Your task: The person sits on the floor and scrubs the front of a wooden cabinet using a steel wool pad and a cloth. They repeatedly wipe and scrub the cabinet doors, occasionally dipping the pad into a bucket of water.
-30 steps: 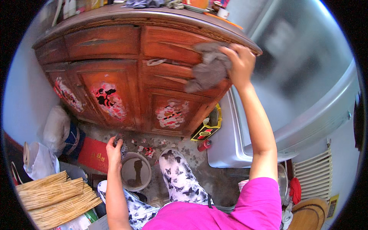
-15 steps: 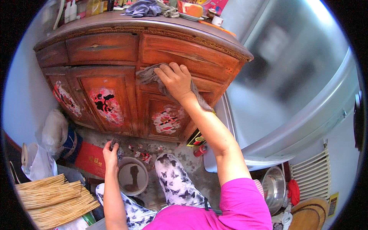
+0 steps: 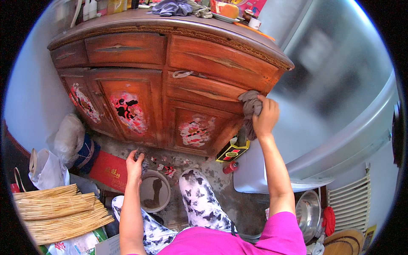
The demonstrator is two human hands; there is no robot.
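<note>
At the right-hand edge of the wooden cabinet (image 3: 204, 91), my right hand (image 3: 267, 117) is closed on a grey-brown cloth (image 3: 251, 104). The cloth is bunched against the end of the lower right drawer, and part of it hangs down. Low on the left, my left hand (image 3: 134, 166) grips a dark grey scouring pad (image 3: 142, 155), probably steel wool, above a round bucket (image 3: 166, 199) with murky water. Torn remnants of red, white and black stickers (image 3: 197, 129) cling to the cabinet doors. A pale strip (image 3: 182, 74) sticks out above the lower drawer.
A large silvery appliance (image 3: 297, 157) stands close on the right, with a black-and-yellow box (image 3: 232, 152) and red bottle (image 3: 230, 167) beside it. Bundled straw sticks (image 3: 63, 212) and a red box (image 3: 108, 171) lie left. Paper scraps (image 3: 170, 171) litter the floor. Cloths (image 3: 170, 7) lie on the cabinet top.
My right hand has moved the cloth rightward from the middle of the drawers to the cabinet's right edge. My left hand keeps its hold near the bucket. The view has shifted slightly.
</note>
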